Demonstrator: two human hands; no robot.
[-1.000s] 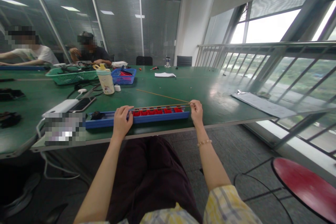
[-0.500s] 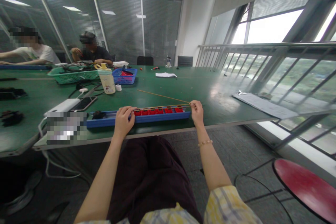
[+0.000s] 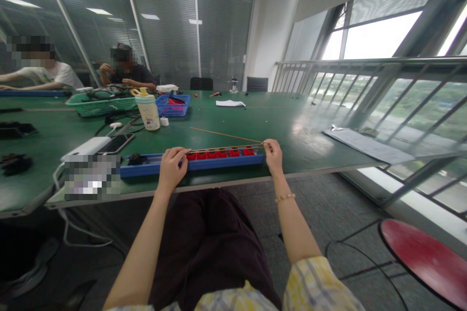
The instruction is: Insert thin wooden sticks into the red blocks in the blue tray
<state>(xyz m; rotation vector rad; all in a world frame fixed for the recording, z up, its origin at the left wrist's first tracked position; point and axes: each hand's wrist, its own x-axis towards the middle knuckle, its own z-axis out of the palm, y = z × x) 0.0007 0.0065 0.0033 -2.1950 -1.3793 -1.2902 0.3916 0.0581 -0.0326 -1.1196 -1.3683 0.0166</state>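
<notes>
At the left end of the blue tray (image 3: 219,164), set lengthwise along the near side of the green bench (image 3: 295,150), sat a black item (image 3: 136,159) too small to identify. The left hand (image 3: 172,166) curled over the tray, fingertips beside a thin orange strand (image 3: 233,137); whether they pinched it could not be told. Red blocks (image 3: 212,154) sat in the tray, its walls probably lining them up. Rightmost, the right hand (image 3: 273,154) had thumb and forefinger closed on the strand, seemingly holding one length straight along the row; another angled back leftward.
</notes>
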